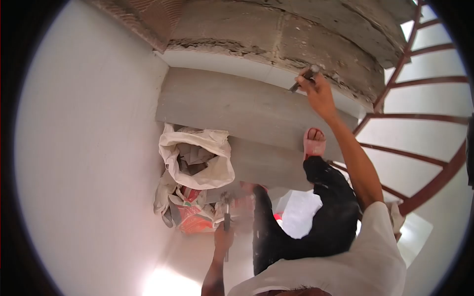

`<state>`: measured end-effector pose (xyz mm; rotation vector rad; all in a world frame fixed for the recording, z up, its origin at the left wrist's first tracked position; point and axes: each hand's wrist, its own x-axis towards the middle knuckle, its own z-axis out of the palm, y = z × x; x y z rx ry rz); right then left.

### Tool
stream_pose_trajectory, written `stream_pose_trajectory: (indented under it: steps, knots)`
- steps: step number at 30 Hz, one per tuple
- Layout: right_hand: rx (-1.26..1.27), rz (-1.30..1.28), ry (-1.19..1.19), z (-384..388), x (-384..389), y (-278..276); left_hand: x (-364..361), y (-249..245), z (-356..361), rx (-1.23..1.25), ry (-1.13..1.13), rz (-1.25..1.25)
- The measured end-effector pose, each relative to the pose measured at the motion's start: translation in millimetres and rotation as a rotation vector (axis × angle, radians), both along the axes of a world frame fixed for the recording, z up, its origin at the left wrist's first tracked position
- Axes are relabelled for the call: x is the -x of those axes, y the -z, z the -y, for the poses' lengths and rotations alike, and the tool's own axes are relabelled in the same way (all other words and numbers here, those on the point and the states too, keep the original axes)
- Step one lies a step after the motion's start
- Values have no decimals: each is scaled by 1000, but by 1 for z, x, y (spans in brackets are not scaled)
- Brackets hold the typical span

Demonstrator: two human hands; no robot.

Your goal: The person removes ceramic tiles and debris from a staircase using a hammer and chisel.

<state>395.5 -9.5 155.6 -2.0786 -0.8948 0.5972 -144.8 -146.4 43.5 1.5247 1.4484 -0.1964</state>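
At the upper right, my right hand (pixel 320 93) is closed round a short dark chisel (pixel 309 75). The chisel's thin end points down and left over the grey stair tread (pixel 222 101), near the foot of the white riser strip (pixel 224 64). Lower down, my left hand (pixel 223 238) grips a hammer (pixel 226 217) by its dark handle, with the head upward. Beside the hammer head lie red and white crumpled bags (pixel 190 217). My sandalled foot (pixel 314 140) rests on the tread below my right hand.
An open white sack (pixel 222 172) with grey broken pieces inside stands against the white wall (pixel 94 123) on the left. Rough, chipped concrete steps (pixel 237 32) rise above the riser. A reddish-brown metal railing (pixel 419 116) curves along the right side.
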Motion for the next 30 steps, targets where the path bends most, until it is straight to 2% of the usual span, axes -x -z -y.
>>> stream_pose_trajectory:
  steps: [1,4,6,10,16,19,22,25,26,29,30]
  knots:
    - [0,13,-24,-7,-13,5,-1,-2,8,41,4,-33]
    - [-73,81,-57,-41,-21,8,-12,0,12,152,-51,75]
    - [-136,8,-40,-72,-16,11,-33,-9,4,100,-17,139]
    - [-308,-154,-70,-116,-6,22,-119,-56,-50,-144,145,258]
    - [-400,-75,-47,-150,-19,44,-169,-86,-89,-168,26,153]
    - [-284,-99,-140,-163,-30,43,-190,-92,-109,-269,8,209]
    - [-152,-279,-114,-170,-30,40,-182,-79,-119,-282,66,209]
    - [-41,-178,-126,-174,-35,50,-184,-82,-131,-166,-31,136]
    - [-71,-166,-141,-177,-39,58,-193,-88,-141,-115,-82,107]
    - [-116,-165,-191,-177,-44,69,-224,-119,-175,-110,-27,16]
    - [-100,-184,-213,-176,-45,62,-226,-114,-185,-201,27,114]
